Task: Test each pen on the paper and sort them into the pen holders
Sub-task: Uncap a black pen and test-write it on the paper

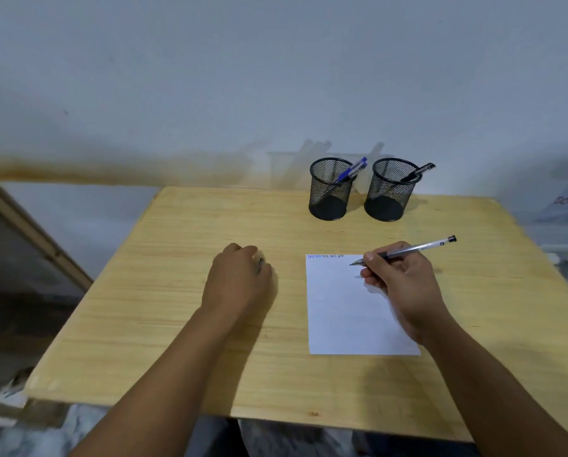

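Wooden table (183, 291), mesh pen holders (330, 189) (cylindrical), flat white paper (345, 311)

Wooden table (183, 324), pale wall (210, 77), wooden frame (28, 225)

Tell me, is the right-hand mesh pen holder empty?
No. The right pen holder holds a black pen leaning over its rim.

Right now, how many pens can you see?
4: two blue pens in the left holder, one black pen in the right holder, one in the right hand. The left hand may hide something.
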Demonstrator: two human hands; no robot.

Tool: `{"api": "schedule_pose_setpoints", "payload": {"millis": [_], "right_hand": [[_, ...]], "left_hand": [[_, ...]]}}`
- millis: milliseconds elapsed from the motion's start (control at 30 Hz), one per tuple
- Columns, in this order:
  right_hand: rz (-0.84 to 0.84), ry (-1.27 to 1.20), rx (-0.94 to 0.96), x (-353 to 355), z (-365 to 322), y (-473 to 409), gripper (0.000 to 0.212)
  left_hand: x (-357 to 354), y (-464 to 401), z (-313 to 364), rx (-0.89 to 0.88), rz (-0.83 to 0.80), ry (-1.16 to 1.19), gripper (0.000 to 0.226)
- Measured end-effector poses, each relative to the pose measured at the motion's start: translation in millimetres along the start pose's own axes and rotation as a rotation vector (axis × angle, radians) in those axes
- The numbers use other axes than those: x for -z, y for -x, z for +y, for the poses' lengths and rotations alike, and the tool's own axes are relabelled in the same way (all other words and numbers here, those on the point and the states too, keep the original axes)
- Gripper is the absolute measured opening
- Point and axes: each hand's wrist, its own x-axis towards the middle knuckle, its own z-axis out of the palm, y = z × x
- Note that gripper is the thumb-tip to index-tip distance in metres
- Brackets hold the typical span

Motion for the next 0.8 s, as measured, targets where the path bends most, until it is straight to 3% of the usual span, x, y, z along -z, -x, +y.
{"api": "schedule_pose_setpoints", "payload": {"millis": [200, 433, 567, 800], "right_hand": [[-0.031, -0.028, -0.014, -2, -2, 15, 0.006], [-0.073, -0.127, -0.002, -11, -15, 39, 0.013], [-0.101, -0.214, -0.020, -19, -22, 52, 0.011], [-0.028, -0.274, 0.041, -24, -33, 67, 0.009]], "left_hand": [[7, 1, 4, 0.047, -0.036, 0.085, 0.021], [22, 29, 28, 0.122, -0.099, 0.670, 0.023], [30, 48, 41, 0.185, -0.165, 0.918, 0.016], [35, 57, 59, 0.354, -0.134, 1.301, 0.016]]}}
